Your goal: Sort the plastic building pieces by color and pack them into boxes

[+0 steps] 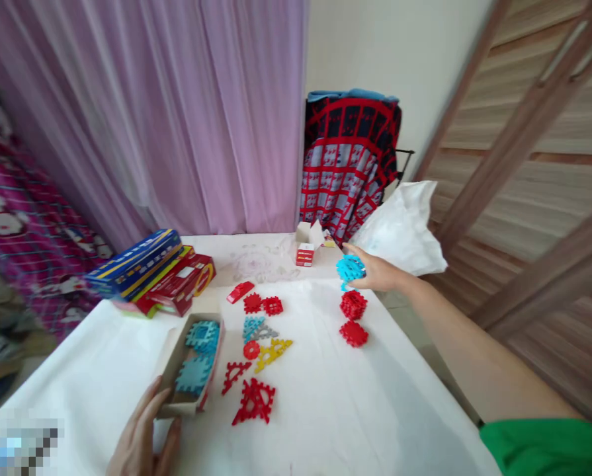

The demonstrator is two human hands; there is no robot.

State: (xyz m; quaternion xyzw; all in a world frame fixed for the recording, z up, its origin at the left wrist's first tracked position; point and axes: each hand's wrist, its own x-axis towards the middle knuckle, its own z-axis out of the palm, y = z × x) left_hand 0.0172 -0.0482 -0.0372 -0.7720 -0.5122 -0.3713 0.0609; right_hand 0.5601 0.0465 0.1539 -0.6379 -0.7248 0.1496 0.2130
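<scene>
My left hand (149,426) is at the near end of an open cardboard box (169,367), with its fingers on the near left corner. Inside the box lie light blue toothed plastic building pieces (195,375). My right hand (375,268), stretched out to the table's right side, is closed on a cluster of bright blue interlocking building pieces (350,268). Just in front of that hand sit a red block of toothed pieces (353,305) and a red stack (354,334). Whether the blue cluster touches the red block I cannot tell.
Red triangles (236,375), a red stack (256,401), a yellow triangle (273,355), grey and blue pieces lie mid-table. Blue and red boxes (141,264) are piled back left. A small open box (304,254) stands at the back, a white bag (399,228) beyond the right edge.
</scene>
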